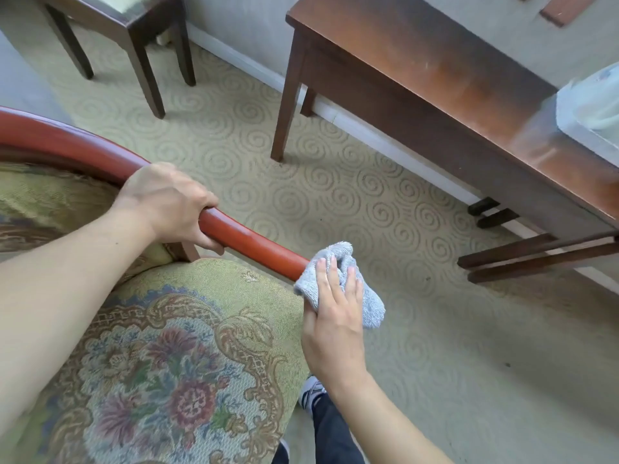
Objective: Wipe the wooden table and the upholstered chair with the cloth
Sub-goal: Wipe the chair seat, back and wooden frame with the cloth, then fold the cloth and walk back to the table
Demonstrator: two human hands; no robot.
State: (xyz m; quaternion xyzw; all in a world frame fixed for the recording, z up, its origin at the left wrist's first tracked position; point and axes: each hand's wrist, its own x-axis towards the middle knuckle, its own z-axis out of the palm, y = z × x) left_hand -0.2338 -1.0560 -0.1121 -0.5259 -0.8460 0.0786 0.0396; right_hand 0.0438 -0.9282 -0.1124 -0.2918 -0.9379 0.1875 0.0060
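The upholstered chair has a floral green seat (174,356) and a curved red-brown wooden arm rail (254,241). My left hand (167,202) grips that rail near its middle. My right hand (335,316) presses a light blue-grey terry cloth (348,283) around the front end of the rail, fingers spread over the cloth. The wooden table (435,72) stands against the wall at the upper right, apart from both hands.
A dark wooden stool or side table (134,31) stands at the top left. A translucent plastic container (593,108) sits on the table's right end. Swirl-patterned beige carpet (301,202) covers the floor. My shoe (311,391) shows beside the seat.
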